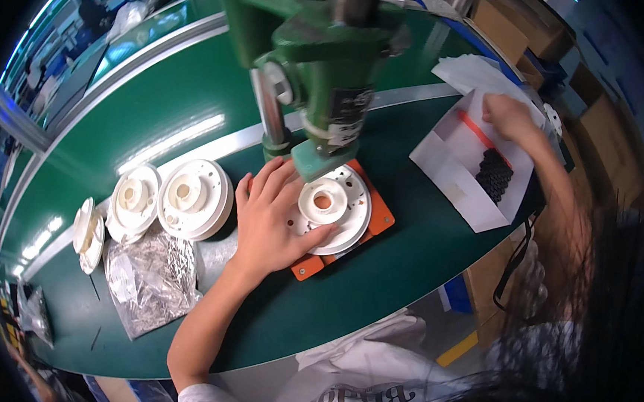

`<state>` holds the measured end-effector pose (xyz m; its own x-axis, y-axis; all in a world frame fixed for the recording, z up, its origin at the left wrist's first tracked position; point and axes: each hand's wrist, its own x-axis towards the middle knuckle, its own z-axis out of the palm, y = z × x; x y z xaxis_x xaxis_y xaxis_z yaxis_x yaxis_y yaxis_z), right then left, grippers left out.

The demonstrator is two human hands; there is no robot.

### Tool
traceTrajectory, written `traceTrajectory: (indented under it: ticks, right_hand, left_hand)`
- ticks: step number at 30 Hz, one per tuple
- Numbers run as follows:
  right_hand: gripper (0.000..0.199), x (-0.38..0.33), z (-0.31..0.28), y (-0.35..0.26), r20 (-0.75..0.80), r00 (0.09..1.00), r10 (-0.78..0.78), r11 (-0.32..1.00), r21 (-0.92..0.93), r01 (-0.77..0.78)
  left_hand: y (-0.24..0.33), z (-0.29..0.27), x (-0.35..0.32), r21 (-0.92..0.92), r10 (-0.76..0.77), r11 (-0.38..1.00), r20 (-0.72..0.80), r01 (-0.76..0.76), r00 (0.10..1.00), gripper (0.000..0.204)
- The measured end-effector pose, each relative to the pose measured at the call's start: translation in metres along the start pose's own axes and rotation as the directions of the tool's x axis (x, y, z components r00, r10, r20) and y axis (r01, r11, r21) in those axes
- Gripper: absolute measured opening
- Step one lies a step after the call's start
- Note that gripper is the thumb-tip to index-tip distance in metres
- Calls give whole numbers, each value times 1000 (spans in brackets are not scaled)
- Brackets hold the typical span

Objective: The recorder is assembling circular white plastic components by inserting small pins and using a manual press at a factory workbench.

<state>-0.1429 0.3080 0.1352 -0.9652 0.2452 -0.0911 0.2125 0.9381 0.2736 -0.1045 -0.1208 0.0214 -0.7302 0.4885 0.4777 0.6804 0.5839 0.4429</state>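
A white plastic wheel point(355, 211) with a raised hub and small holes lies on an orange fixture block point(380, 217), below the green head of a bench press point(321, 160). My left hand point(267, 216) holds the wheel's left side, its thumb across the lower face and its fingers spread by the upper rim. At the right, my right hand point(508, 118) is closed above an open white box point(447, 169). Whatever its fingers hold is hidden. Inside the box lie a pile of small black parts point(494, 176) and a red strip point(476, 130).
Two more white wheels point(196, 200) and a white part on edge point(89, 235) stand at the left. A clear bag of small metal pieces point(151, 279) lies before them on the green table point(275, 332). Cardboard boxes point(502, 23) stand at the far right.
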Motion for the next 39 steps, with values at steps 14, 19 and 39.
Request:
traceTrajectory:
  ticks: [14, 19, 39]
  right_hand:
    - [18, -94, 6, -169, -471, 767, -435, 285, 737, 614]
    - [23, -82, 26, -174, -540, 732, -415, 178, 741, 647]
    - [16, -112, -2, -176, -613, 448, -650, 364, 267, 892]
  left_hand:
    - [-7, 7, -3, -27, -12, 1000, -12, 11, 1000, 69]
    - [-8, 9, -1, -43, -9, 999, -19, 9, 1000, 71]
    - [-24, -14, 1, -248, 133, 965, 188, -84, 973, 75]
